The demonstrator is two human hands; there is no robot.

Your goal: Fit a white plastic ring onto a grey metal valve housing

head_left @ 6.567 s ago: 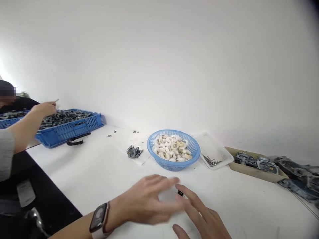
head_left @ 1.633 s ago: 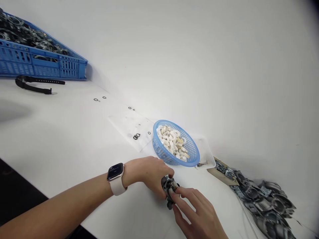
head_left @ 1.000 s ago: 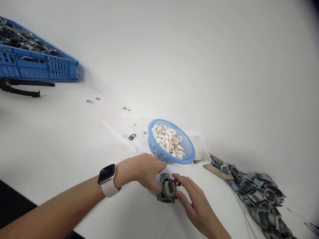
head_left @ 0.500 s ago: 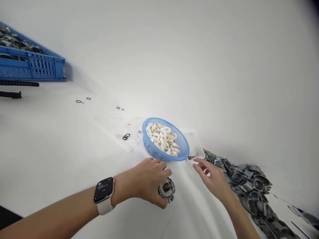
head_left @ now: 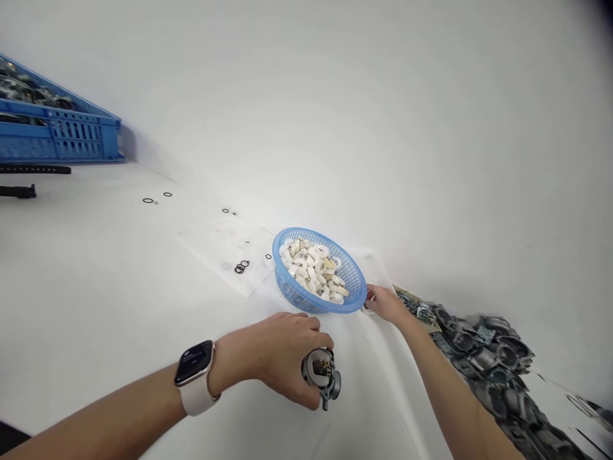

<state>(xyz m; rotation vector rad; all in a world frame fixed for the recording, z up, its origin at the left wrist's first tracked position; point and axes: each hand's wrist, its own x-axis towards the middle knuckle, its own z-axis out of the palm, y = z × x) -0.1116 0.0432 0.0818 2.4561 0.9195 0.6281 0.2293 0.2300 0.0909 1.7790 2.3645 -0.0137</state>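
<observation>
Right hand [head_left: 385, 304] has reached past the basket [head_left: 318, 272], fingers' state hidden; left hand [head_left: 280, 358] grips the carburetor [head_left: 320, 377], awaiting a small part.

Single head-worn view looks forward and down, tilted, near the white table [head_left: 96, 287].

Grey metal carburetor [head_left: 322, 377] tilted on white table.

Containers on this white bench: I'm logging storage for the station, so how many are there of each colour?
Blue, round plastic mesh basket of white curved pieces: 1
Blue, rectangular slotted plastic crate of dark metal parts: 1
White, shallow plastic tray beside the basket, at the right hand: 1
Tan, flat cardboard tray of metal parts, mostly hidden: 1
Total: 4
</observation>
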